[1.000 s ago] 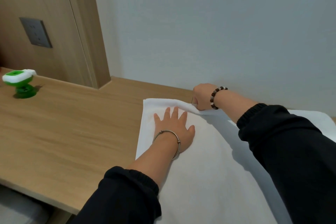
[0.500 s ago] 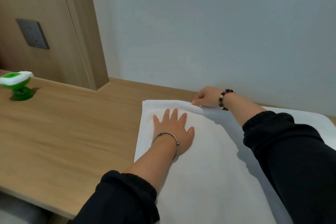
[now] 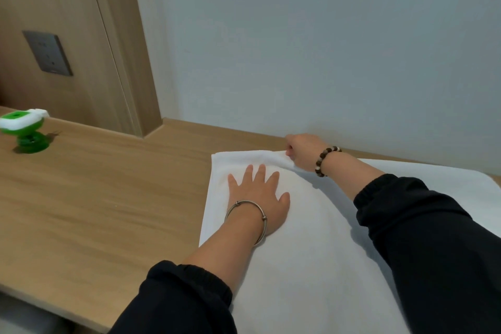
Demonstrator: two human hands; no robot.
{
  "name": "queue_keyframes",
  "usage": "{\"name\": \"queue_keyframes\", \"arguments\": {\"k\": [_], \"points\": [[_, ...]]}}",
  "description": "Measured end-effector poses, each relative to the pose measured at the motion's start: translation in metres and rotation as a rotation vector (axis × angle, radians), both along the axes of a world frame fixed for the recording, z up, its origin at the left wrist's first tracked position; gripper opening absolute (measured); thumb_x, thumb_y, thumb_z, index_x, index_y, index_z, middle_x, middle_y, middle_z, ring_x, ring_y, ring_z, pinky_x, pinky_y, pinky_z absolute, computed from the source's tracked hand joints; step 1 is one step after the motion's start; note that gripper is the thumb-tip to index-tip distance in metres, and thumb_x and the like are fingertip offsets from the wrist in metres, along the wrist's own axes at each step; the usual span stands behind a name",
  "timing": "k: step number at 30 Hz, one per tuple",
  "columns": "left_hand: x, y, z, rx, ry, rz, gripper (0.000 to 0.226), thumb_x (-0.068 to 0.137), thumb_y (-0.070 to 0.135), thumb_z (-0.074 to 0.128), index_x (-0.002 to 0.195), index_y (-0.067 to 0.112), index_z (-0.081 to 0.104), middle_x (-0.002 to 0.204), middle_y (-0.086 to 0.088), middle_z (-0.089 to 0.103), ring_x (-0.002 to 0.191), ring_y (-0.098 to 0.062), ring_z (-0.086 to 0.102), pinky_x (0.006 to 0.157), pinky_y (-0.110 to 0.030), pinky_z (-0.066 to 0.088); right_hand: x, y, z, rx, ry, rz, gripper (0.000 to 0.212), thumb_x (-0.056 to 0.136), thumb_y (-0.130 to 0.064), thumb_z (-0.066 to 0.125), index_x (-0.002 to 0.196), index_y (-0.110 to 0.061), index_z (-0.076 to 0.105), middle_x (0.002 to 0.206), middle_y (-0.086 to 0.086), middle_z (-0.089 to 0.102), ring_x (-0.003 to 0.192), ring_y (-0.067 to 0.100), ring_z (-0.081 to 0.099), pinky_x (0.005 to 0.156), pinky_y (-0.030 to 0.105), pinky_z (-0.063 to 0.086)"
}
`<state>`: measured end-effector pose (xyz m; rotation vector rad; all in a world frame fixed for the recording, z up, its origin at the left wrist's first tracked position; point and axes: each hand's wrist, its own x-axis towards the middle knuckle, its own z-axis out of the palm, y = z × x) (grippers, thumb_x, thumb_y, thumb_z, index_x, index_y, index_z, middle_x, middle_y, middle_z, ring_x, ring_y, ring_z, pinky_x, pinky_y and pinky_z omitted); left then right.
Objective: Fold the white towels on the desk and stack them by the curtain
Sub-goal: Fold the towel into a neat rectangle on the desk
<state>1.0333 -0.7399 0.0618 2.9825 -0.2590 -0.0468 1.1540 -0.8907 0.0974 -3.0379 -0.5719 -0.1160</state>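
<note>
White towel (image 3: 311, 252) lay spread on the wooden bench (image 3: 95, 198), filling the right half of the head view, its far edge close to the grey wall. Head view only, so that was all I had to go on.

Left hand (image 3: 257, 195) pressed flat on the towel near its far left corner. Its fingers (image 3: 261, 171) were straight and spread, gripping nothing, just pinning the cloth down. Metal bangle (image 3: 244, 202) at that wrist.

Right hand (image 3: 303, 152) sat at the towel's far edge by the wall, fingers curled and pinching the hem, which lifted a little there. Bead bracelet (image 3: 326, 158) on that wrist. Both sleeves black.

Progress, my read: early. The towel looked laid out and in the middle of squaring up. It may have had one fold in it already, but I could not count layers from this feed. More white cloth showed past the right forearm; same towel or a second one, I could not tell. No folded stack and no curtain in frame, so the remaining folds and all the stacking were left to do.

Containers: none seen from my end, nothing holding anything. Also on the bench was a green and white gadget (image 3: 24, 127) on a stand at far left, well apart from the towel. Dark socket plate (image 3: 47, 54) on the wood panel above it.
</note>
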Motion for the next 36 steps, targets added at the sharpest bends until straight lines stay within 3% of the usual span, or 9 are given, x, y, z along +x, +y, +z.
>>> {"name": "queue_keyframes", "arguments": {"k": [5, 10, 13, 17, 21, 25, 27, 31, 36], "points": [[0.001, 0.000, -0.001, 0.009, -0.012, -0.007, 0.061, 0.094, 0.054, 0.017, 0.151, 0.033, 0.009, 0.160, 0.003, -0.003, 0.146, -0.022, -0.008, 0.113, -0.057, -0.005, 0.012, 0.004, -0.009, 0.152, 0.081, -0.114, 0.016, 0.096, -0.009, 0.037, 0.087, -0.014, 0.049, 0.091, 0.005, 0.061, 0.084, 0.026, 0.057, 0.069, 0.032, 0.046], [0.001, 0.000, -0.001, -0.010, -0.016, 0.004, 0.061, 0.094, 0.054, 0.019, 0.150, 0.032, 0.012, 0.160, 0.003, -0.001, 0.147, -0.021, -0.007, 0.113, -0.057, -0.004, 0.011, -0.002, 0.006, 0.435, 0.088, -0.114, 0.035, 0.099, -0.039, 0.042, 0.076, -0.015, 0.053, 0.071, -0.003, 0.053, 0.072, 0.020, 0.052, 0.057, 0.028, 0.033], [0.001, -0.001, -0.001, -0.008, -0.019, 0.006, 0.061, 0.094, 0.054, 0.019, 0.150, 0.032, 0.012, 0.160, 0.003, 0.000, 0.147, -0.021, -0.006, 0.113, -0.057, -0.004, 0.001, -0.012, 0.015, 0.326, 0.271, -0.020, 0.039, 0.088, -0.058, 0.053, 0.072, -0.022, 0.054, 0.073, -0.007, 0.055, 0.068, 0.013, 0.050, 0.061, 0.028, 0.037], [0.002, -0.001, -0.001, -0.009, -0.023, 0.007, 0.061, 0.094, 0.054, 0.019, 0.150, 0.032, 0.012, 0.160, 0.002, 0.001, 0.147, -0.022, -0.006, 0.113, -0.057, -0.003, -0.006, -0.013, 0.007, 0.088, 0.223, 0.009, 0.034, 0.089, -0.051, 0.055, 0.093, -0.018, 0.054, 0.094, -0.002, 0.058, 0.086, 0.020, 0.055, 0.074, 0.032, 0.045], [0.002, 0.000, -0.001, -0.011, -0.024, 0.008, 0.061, 0.094, 0.055, 0.018, 0.150, 0.033, 0.011, 0.160, 0.003, 0.000, 0.147, -0.021, -0.007, 0.113, -0.057, -0.004, -0.005, -0.012, 0.001, 0.135, 0.180, -0.011, 0.019, 0.089, -0.038, 0.055, 0.088, -0.020, 0.049, 0.081, -0.009, 0.050, 0.075, 0.016, 0.050, 0.057, 0.026, 0.035], [0.002, 0.000, -0.002, -0.011, -0.018, 0.010, 0.061, 0.094, 0.055, 0.018, 0.150, 0.033, 0.011, 0.160, 0.003, -0.001, 0.147, -0.021, -0.007, 0.113, -0.057, -0.005, 0.002, -0.011, 0.001, 0.170, 0.173, -0.028, 0.021, 0.090, -0.034, 0.058, 0.083, -0.018, 0.046, 0.078, -0.009, 0.044, 0.077, 0.018, 0.046, 0.059, 0.027, 0.031], [0.003, 0.000, -0.002, -0.006, -0.016, 0.009, 0.061, 0.094, 0.055, 0.018, 0.150, 0.033, 0.010, 0.160, 0.003, 0.000, 0.147, -0.021, -0.007, 0.113, -0.057, -0.005, 0.005, -0.009, -0.006, 0.164, 0.097, -0.055, 0.022, 0.094, -0.034, 0.054, 0.082, -0.017, 0.048, 0.082, -0.001, 0.054, 0.077, 0.021, 0.048, 0.062, 0.028, 0.033], [0.002, 0.000, -0.001, -0.012, -0.020, 0.001, 0.061, 0.094, 0.054, 0.019, 0.150, 0.033, 0.011, 0.160, 0.004, -0.001, 0.147, -0.020, -0.008, 0.113, -0.056, -0.005, -0.001, -0.001, -0.015, -0.033, -0.270, -0.181, 0.035, 0.103, -0.036, 0.028, 0.106, -0.012, 0.054, 0.084, 0.004, 0.060, 0.071, 0.022, 0.053, 0.059, 0.029, 0.037], [0.003, 0.000, 0.000, -0.018, -0.006, 0.045, 0.064, 0.095, 0.052, 0.019, 0.152, 0.025, 0.007, 0.160, 0.004, -0.003, 0.147, -0.019, -0.008, 0.115, -0.053, -0.006, -0.020, 0.025, 0.000, -0.051, -0.414, -0.182, 0.017, 0.096, -0.017, 0.043, 0.111, -0.013, 0.050, 0.110, 0.006, 0.055, 0.101, 0.025, 0.049, 0.080, 0.034, 0.037]]}}
